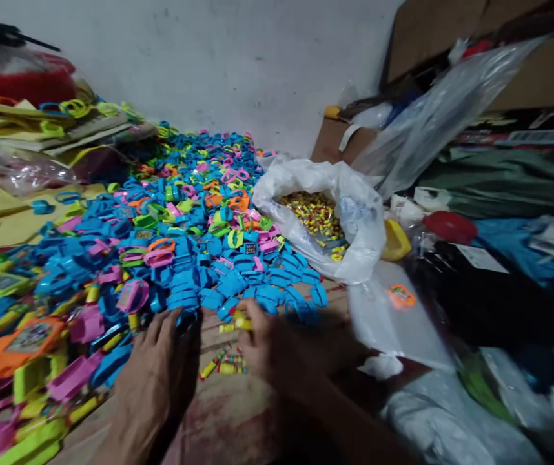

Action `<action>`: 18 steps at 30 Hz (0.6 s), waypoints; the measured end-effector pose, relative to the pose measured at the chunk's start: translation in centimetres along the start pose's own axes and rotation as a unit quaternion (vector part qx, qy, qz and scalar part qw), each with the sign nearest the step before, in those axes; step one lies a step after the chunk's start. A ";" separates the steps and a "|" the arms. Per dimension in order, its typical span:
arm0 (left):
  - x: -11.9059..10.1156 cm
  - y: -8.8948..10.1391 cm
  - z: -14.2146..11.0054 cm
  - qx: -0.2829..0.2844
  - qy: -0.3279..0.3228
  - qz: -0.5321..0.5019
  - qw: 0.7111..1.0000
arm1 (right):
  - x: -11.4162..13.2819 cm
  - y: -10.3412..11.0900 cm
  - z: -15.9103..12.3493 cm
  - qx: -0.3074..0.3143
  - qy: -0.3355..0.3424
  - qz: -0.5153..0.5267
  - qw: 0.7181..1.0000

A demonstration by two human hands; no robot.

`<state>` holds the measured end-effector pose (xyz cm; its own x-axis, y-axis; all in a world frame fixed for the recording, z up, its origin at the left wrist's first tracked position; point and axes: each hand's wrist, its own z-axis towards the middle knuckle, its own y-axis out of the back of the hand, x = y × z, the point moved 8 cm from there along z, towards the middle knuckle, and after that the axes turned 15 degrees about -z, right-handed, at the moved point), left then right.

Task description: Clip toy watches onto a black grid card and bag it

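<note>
the right hand (261,332) is curled nearly closed, thumb and fingers pinched about a few small yellow rolls (243,321) just above the ground (228,420), near the near edge of the blue cases (267,297). the grip is blurred, so how many it has cannot be told; one short roll (227,328) shows at the left of the fingertips, its long axis running crosswise, one end toward the left hand (147,371), though whether it is held or lies loose is unclear. below, between the two hands, a little group of loose pieces (227,369) lies flat: the leftmost slants from lower left to upper right, while the thick yellow one at the bottom lies about crosswise. the left hand is palm down with fingers half bent and close together, pointing away from the person, their tips against the blue cases; whether it grips one cannot be told. colourful toys (132,296) in pink, orange and green spread left of it and back to the wall (199,58). right of the heap, an open white bag (371,242) holds many more small yellow and red pieces.
</note>
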<state>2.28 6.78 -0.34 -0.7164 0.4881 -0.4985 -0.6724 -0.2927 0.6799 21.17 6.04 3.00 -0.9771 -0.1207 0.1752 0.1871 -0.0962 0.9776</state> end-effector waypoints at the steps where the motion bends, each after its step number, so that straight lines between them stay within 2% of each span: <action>1: -0.9 0.0 0.4 -0.001 -0.010 0.023 1.000 | -2.0 0.7 0.4 -0.012 -0.022 -0.022 0.999; 3: -3.2 -0.1 1.2 -0.011 -0.049 0.050 0.997 | -5.8 1.8 2.1 -0.024 -0.071 -0.088 0.993; 5: -5.5 -0.5 1.7 -0.028 -0.090 0.037 0.995 | -8.6 2.1 4.7 -0.024 -0.099 -0.125 0.987; 7: -7.2 -1.3 2.0 -0.031 -0.116 0.021 0.993 | -9.9 1.8 7.6 -0.013 -0.099 -0.136 0.986; 10: -8.6 -2.5 1.9 -0.011 -0.143 0.011 0.990 | -9.6 0.8 11.0 0.009 -0.083 -0.137 0.987; 12: -8.8 -3.1 1.3 0.009 -0.157 0.012 0.988 | -8.8 0.0 12.4 0.027 -0.074 -0.129 0.988; 15: -7.8 -3.0 0.5 0.011 -0.141 -0.001 0.990 | -8.1 -0.6 13.3 0.048 -0.069 -0.126 0.988; 18: -6.2 -2.2 0.2 -0.001 -0.115 -0.028 0.993 | -9.0 0.5 12.8 0.041 -0.091 -0.137 0.986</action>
<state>8.22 4.57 1.36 -0.6171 0.6779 -0.3996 -0.7103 -0.2615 0.6535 28.73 19.71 3.39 -0.9932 0.0784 -0.0855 -0.0873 -0.0197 0.9960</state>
